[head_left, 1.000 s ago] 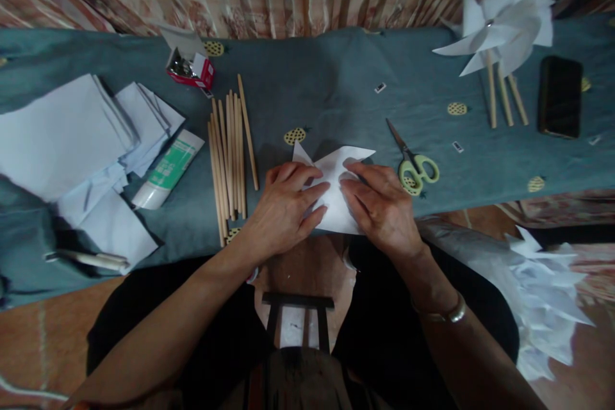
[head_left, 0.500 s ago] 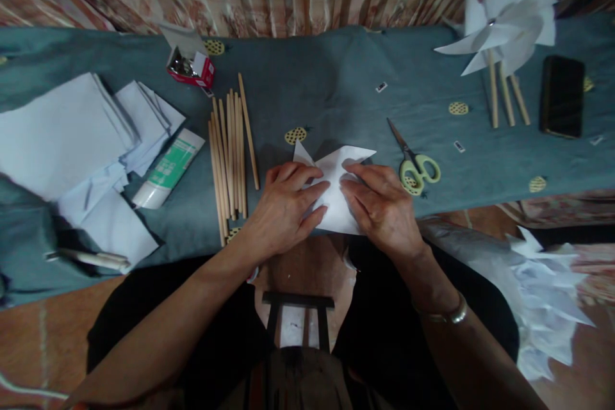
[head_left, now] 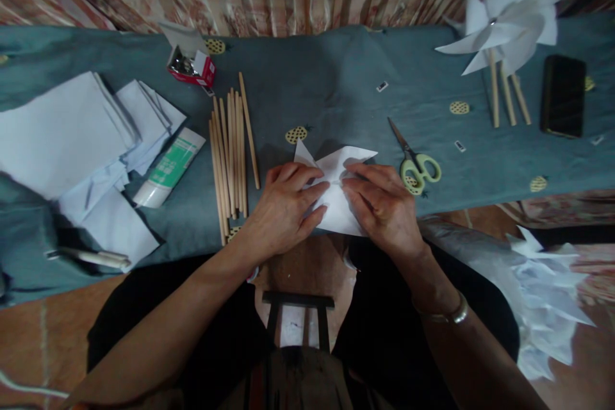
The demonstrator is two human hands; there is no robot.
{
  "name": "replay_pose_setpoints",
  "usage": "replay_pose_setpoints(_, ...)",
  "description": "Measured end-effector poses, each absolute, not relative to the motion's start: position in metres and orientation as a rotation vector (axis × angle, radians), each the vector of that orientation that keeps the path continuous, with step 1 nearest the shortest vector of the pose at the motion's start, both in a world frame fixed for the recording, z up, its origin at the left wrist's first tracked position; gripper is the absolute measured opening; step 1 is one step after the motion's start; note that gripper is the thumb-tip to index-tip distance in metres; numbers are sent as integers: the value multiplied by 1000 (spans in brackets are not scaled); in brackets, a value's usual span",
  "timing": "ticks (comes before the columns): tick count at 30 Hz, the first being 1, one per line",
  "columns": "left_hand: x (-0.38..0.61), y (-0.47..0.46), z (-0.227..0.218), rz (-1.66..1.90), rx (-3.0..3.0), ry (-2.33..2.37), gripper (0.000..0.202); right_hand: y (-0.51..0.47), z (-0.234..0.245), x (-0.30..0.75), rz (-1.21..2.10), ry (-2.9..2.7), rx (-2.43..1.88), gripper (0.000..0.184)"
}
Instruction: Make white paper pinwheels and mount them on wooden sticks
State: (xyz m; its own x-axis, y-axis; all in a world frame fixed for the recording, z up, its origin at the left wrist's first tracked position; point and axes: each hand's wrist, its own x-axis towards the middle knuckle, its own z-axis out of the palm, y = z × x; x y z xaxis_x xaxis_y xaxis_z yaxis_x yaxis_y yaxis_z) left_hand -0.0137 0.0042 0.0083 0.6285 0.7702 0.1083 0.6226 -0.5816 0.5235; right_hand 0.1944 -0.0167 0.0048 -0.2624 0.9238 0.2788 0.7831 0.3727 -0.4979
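A white sheet of paper [head_left: 335,213], cut and folded in the shape of a pinwheel, lies at the table's front edge with pointed corners sticking up. My left hand [head_left: 288,205] grips its left side, fingers bent and tips near the paper's middle. From the right, my right hand [head_left: 384,202] holds the paper with its fingertips close to the same centre. Part of the paper is hidden under my fingers. Green-handled scissors [head_left: 419,170] lie just right of my right hand. Wooden sticks [head_left: 233,154] lie in a bundle left of my left hand.
A green and white glue tube [head_left: 170,166] and stacked white paper [head_left: 62,131] lie on the left. Behind stands an open red box [head_left: 192,70] of small metal pieces. Finished pinwheels [head_left: 514,22] and a phone [head_left: 563,96] are at the right; more pinwheels [head_left: 548,301] sit lower right.
The paper's folds near the centre have shifted slightly under my right fingertips. Both hands stay in nearly the same place.
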Motion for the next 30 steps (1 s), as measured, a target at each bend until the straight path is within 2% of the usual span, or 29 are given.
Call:
replay_pose_setpoints(21,-13,2,8,443,2462,1100,34,-17,2,192,254,-2191,-1457,22)
replay_pose_setpoints(30,-10,2,9,407,2510,1128,31,-22,8,196,403,-2105,-1460,25)
